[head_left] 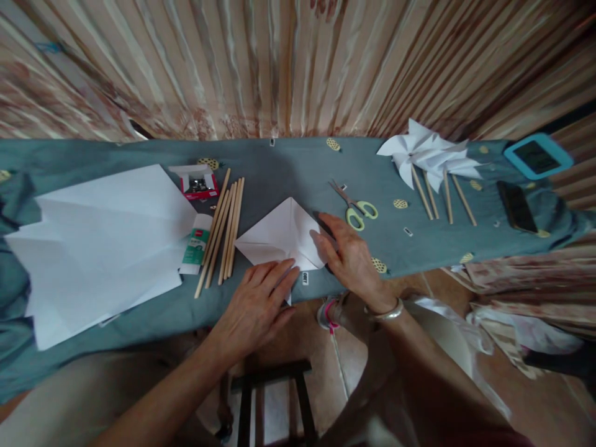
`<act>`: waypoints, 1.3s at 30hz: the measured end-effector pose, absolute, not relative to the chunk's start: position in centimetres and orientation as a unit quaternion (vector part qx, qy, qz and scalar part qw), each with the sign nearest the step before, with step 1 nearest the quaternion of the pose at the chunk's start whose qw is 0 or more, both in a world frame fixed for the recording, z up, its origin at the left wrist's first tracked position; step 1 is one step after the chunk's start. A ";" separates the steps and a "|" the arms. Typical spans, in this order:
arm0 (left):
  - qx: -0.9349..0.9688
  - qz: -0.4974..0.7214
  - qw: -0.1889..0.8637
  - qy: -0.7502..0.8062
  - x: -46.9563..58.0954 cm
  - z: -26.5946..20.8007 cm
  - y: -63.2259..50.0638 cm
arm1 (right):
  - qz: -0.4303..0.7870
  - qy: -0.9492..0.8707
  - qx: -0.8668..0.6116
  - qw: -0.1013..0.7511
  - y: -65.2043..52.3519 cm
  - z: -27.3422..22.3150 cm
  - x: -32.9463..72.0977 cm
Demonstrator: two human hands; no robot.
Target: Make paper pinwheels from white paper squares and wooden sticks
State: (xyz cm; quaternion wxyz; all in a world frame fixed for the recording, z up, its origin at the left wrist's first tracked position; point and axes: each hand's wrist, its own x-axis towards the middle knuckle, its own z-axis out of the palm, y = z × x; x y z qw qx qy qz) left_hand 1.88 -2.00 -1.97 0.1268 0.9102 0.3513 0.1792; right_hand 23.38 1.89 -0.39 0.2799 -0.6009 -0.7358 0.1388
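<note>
A white sheet of paper, creased and folded into a square, lies corner-up on the cloth in front of me. My left hand rests on its near edge, fingers stretched out flat and thumb apart. At the paper's right side is my right hand: the thumb lies on the paper, the index finger reaches along the right edge, and the other fingers are partly hidden. Scissors with green handles lie just beyond my right hand. Several wooden sticks lie left of the paper, beside a glue stick.
White paper sheets cover the left side. A red box of small metal pieces sits behind the glue. Paper pinwheels on sticks, a phone and a blue-framed device are at right. A curtain hangs behind the table.
</note>
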 end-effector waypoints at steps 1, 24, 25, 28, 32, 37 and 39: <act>0.909 0.181 0.129 0.353 1.8 -2.0 -2.0 | 0.139 -0.734 -0.601 0.284 1.9 -0.4 23.3; 0.873 0.216 0.116 0.422 -0.9 -1.3 -0.3 | 0.235 -0.720 -0.586 0.288 0.2 -0.5 26.1; 0.873 0.216 0.118 0.422 -0.8 -1.3 -0.4 | 0.220 -0.736 -0.573 0.286 0.3 -0.6 25.9; 0.872 0.209 0.122 0.425 -0.5 -1.3 -0.6 | 0.188 -0.768 -0.546 0.277 1.3 -1.0 25.1; 0.876 0.206 0.120 0.419 -0.3 -1.4 -0.7 | 0.173 -0.779 -0.538 0.271 4.0 -1.8 23.8; 0.883 0.207 0.118 0.404 -0.2 -1.5 -0.8 | 0.152 -0.804 -0.515 0.257 6.4 -2.1 22.2; 0.884 0.203 0.121 0.404 -0.1 -1.5 -0.9 | 0.142 -0.811 -0.513 0.244 6.8 -1.9 21.8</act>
